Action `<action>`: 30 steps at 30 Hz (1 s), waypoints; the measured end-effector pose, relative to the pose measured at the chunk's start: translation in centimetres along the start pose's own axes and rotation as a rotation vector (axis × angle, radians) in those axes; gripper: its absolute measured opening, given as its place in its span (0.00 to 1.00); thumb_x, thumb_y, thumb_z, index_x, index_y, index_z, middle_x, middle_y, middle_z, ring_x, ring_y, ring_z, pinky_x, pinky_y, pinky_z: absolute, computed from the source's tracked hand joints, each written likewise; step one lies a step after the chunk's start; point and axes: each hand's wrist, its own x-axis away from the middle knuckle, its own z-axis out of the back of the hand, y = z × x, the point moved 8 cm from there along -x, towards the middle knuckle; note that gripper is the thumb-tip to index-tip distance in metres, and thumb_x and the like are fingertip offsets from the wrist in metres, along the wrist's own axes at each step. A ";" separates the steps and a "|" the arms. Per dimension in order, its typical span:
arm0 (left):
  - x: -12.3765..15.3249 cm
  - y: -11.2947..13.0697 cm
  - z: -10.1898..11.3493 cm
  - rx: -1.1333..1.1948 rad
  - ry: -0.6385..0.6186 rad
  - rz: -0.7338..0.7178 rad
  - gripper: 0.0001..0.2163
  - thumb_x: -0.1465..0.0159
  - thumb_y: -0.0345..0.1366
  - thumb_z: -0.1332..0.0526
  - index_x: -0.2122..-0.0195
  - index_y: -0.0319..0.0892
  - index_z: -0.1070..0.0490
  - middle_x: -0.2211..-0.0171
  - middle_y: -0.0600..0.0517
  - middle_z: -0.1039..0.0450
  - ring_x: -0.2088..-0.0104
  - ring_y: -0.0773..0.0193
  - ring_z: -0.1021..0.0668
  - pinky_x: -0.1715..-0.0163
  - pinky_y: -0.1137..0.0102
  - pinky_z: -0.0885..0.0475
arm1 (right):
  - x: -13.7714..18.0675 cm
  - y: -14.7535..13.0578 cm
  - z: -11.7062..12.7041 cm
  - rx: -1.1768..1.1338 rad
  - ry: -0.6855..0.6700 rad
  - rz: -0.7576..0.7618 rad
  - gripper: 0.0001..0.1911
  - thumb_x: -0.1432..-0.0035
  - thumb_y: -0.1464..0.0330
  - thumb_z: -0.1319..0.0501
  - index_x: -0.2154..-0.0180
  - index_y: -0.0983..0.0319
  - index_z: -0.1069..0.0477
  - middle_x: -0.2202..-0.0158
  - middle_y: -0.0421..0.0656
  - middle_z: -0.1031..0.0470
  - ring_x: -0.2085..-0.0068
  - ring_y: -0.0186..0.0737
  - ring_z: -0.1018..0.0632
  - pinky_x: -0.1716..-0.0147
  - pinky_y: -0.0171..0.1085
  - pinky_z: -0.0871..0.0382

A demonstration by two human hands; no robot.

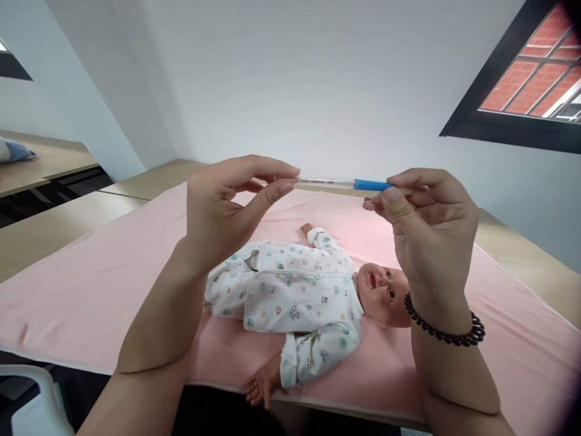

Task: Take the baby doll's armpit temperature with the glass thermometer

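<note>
Head view, both of my hands raised in front of me at the same height, a thin thermometer (342, 183) stretched level between them

My left hand (227, 206) pinches the clear glass end of the thermometer between thumb and forefinger; the other fingers curl loosely behind, palm turned toward the right. The tip of the tube is hidden inside the pinch

My right hand (426, 224) closes on the blue end of the thermometer, thumb pressed on it from my side, forefinger over the top, remaining fingers folded into the palm. A black bead bracelet (447, 332) sits on this wrist

The thermometer itself is held clear of everything, touching only the fingertips at either end. The blue part lies next to the right hand, the clear part runs from there to the left hand. I cannot read any marking on it

Below and beyond the hands lies a baby doll (313, 290) on its back, dressed in a white patterned sleepsuit. Its head is just below my right wrist, partly covered by it; its legs run off behind my left forearm. One doll hand reaches the near edge of the cloth between my two forearms

The doll rests on a pink cloth (82, 297) spread over a wooden table (40, 233), which shows to the left of my left arm. Above my right hand, well apart, a dark-framed window (531, 79) shows red brick. A white chair part (36, 399) sits low beside my left elbow
</note>
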 end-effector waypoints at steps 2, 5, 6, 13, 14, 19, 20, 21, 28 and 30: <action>0.0 0.0 0.0 -0.007 -0.003 -0.007 0.04 0.33 0.40 0.35 0.58 0.56 0.21 0.62 0.59 0.18 0.59 0.64 0.17 0.61 0.66 0.16 | 0.0 -0.2 -0.1 -0.016 -0.006 0.010 0.05 0.38 0.67 0.33 0.60 0.52 0.25 0.66 0.37 0.24 0.64 0.37 0.19 0.55 0.42 0.20; 0.0 0.1 0.0 0.012 0.006 -0.032 0.06 0.34 0.36 0.34 0.59 0.56 0.20 0.62 0.60 0.18 0.60 0.65 0.17 0.62 0.67 0.16 | 0.0 -0.3 -0.1 -0.038 -0.015 0.017 0.05 0.38 0.69 0.33 0.60 0.53 0.25 0.66 0.37 0.24 0.64 0.37 0.19 0.55 0.41 0.21; 0.0 0.2 0.0 0.023 0.013 -0.047 0.07 0.35 0.34 0.33 0.59 0.56 0.20 0.62 0.60 0.18 0.61 0.65 0.17 0.62 0.67 0.16 | 0.0 -0.3 -0.1 -0.045 -0.018 0.018 0.05 0.38 0.69 0.33 0.60 0.54 0.25 0.66 0.37 0.24 0.64 0.36 0.19 0.55 0.41 0.21; -0.1 0.1 0.2 0.080 0.034 -0.084 0.05 0.36 0.34 0.32 0.60 0.53 0.19 0.66 0.59 0.18 0.66 0.68 0.17 0.67 0.71 0.19 | -0.2 0.0 -0.1 -0.072 -0.036 -0.016 0.02 0.37 0.67 0.33 0.62 0.57 0.23 0.71 0.38 0.23 0.67 0.36 0.20 0.59 0.40 0.20; -0.1 0.0 0.2 0.094 0.028 -0.088 0.05 0.35 0.34 0.32 0.62 0.52 0.19 0.67 0.59 0.18 0.67 0.68 0.18 0.68 0.72 0.20 | -0.2 0.0 -0.1 -0.062 -0.037 -0.023 0.03 0.37 0.66 0.33 0.63 0.58 0.23 0.72 0.38 0.23 0.68 0.36 0.20 0.60 0.40 0.20; 0.0 -1.3 0.0 0.104 -0.005 -0.106 0.04 0.32 0.39 0.35 0.64 0.50 0.21 0.73 0.60 0.21 0.71 0.69 0.19 0.70 0.71 0.23 | 0.0 0.1 -0.3 -0.026 -0.070 -0.069 0.06 0.37 0.64 0.33 0.66 0.58 0.23 0.76 0.37 0.26 0.69 0.37 0.20 0.64 0.40 0.21; 0.1 -1.5 -0.1 0.099 -0.014 -0.109 0.05 0.32 0.40 0.35 0.64 0.49 0.21 0.74 0.60 0.22 0.71 0.69 0.19 0.70 0.71 0.23 | 0.0 0.0 -0.3 -0.022 -0.075 -0.074 0.06 0.38 0.64 0.33 0.66 0.58 0.23 0.77 0.36 0.27 0.70 0.37 0.20 0.65 0.40 0.21; 0.1 -1.6 -0.1 0.096 -0.019 -0.105 0.05 0.32 0.41 0.35 0.64 0.49 0.21 0.73 0.60 0.22 0.71 0.68 0.19 0.70 0.70 0.24 | 0.0 0.0 -0.2 -0.017 -0.077 -0.077 0.06 0.38 0.64 0.32 0.67 0.58 0.23 0.77 0.36 0.28 0.70 0.37 0.20 0.65 0.39 0.21; -0.2 -0.4 -0.2 0.067 -0.023 -0.080 0.03 0.32 0.37 0.36 0.62 0.49 0.21 0.68 0.58 0.20 0.68 0.69 0.19 0.69 0.71 0.21 | -0.2 0.3 -0.2 -0.022 -0.104 -0.066 0.03 0.38 0.67 0.32 0.62 0.58 0.24 0.70 0.38 0.22 0.67 0.36 0.20 0.61 0.39 0.21; -0.2 -0.4 -0.3 0.016 -0.037 -0.028 0.04 0.32 0.39 0.36 0.60 0.51 0.22 0.65 0.57 0.19 0.65 0.68 0.18 0.66 0.69 0.20 | -0.1 0.2 -0.4 -0.021 -0.133 -0.052 0.04 0.39 0.69 0.32 0.60 0.58 0.23 0.67 0.38 0.22 0.65 0.36 0.19 0.58 0.39 0.21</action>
